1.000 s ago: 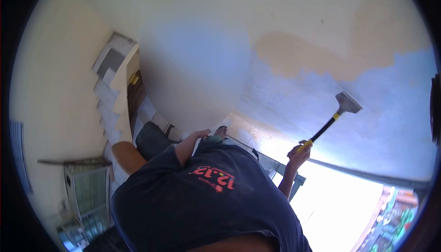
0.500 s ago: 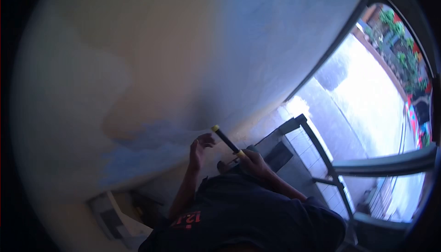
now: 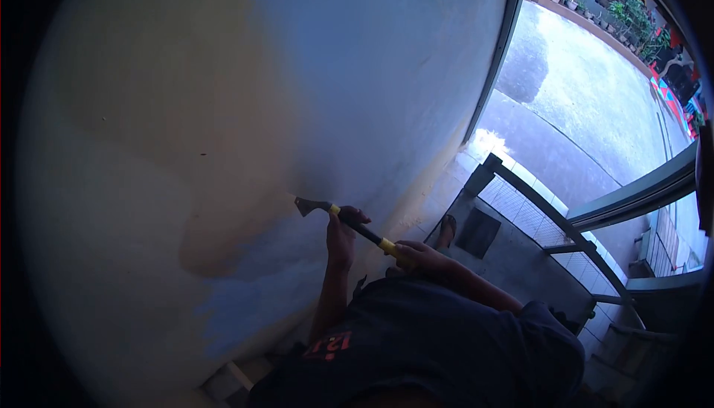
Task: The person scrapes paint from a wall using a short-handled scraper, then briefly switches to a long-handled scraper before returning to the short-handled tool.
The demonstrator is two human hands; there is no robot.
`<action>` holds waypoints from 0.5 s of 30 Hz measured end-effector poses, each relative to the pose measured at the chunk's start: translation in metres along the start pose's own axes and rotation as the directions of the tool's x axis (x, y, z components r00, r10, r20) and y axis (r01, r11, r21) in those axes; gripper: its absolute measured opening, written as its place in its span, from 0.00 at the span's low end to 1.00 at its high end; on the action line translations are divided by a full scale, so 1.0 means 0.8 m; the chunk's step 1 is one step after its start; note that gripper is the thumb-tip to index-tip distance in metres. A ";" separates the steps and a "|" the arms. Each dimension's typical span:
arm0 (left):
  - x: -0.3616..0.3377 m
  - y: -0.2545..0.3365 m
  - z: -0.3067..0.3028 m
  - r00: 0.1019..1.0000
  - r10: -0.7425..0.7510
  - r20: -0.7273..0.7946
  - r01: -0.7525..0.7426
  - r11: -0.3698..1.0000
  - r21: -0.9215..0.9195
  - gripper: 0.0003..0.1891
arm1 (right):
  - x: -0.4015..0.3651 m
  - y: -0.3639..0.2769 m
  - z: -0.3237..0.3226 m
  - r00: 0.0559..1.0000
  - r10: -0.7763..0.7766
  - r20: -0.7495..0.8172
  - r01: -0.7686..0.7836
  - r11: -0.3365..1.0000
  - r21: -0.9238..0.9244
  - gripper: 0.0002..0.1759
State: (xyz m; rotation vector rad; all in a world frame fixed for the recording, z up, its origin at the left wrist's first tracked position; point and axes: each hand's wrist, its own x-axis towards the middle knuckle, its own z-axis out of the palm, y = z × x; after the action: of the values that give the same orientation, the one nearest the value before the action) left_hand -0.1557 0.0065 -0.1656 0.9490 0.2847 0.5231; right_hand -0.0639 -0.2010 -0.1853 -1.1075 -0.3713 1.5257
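Head view: scraper [image 3: 364, 232] blade-end up-left toward wall [image 3: 223, 110], tight grip of left hand [image 3: 341, 237], right hand [image 3: 416, 256].

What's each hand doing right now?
Left hand: closed around the scraper, near its blade.
Right hand: closed around the scraper's handle end.

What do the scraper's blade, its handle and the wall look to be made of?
Blade: thin, flat and dark, probably metal; it is in shade, so the finish is unclear.
Handle: black with yellow bands, likely plastic or a rubber grip; I cannot tell which.
Wall: smooth and matte, seemingly painted plaster, with a blue coat beside bare tan patches.
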 end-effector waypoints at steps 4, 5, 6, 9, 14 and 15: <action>0.009 -0.001 0.017 0.999 -0.008 0.050 0.014 0.992 -0.124 0.23 | 0.006 0.010 0.000 0.980 -0.154 -0.128 0.159 0.987 0.033 0.27; 0.009 0.004 0.020 0.998 -0.003 0.065 0.012 0.990 -0.138 0.23 | 0.008 0.009 0.005 0.986 -0.137 -0.093 0.142 0.988 0.051 0.27; 0.010 0.011 0.020 0.999 0.004 0.035 0.000 0.993 -0.117 0.23 | 0.007 -0.002 0.009 0.972 -0.203 -0.119 0.185 0.971 -0.149 0.26; 0.020 0.025 0.023 0.996 0.042 0.082 -0.047 0.997 0.055 0.22 | 0.016 -0.021 0.012 0.944 -0.291 -0.152 0.211 0.892 -0.400 0.24; 0.004 0.039 0.026 0.947 0.192 -0.259 -0.011 0.823 0.568 0.17 | 0.018 -0.026 0.007 0.925 -0.320 -0.206 0.229 0.901 -0.368 0.21; -0.010 0.042 0.026 0.865 0.347 -0.363 -0.020 0.745 0.666 0.16 | 0.018 -0.029 0.006 0.925 -0.321 -0.202 0.235 0.903 -0.359 0.21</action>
State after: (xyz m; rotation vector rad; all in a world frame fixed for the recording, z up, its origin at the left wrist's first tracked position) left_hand -0.1627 0.0034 -0.1260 1.5373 0.8598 0.8786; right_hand -0.0524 -0.1795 -0.1720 -1.4284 -0.5944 1.0695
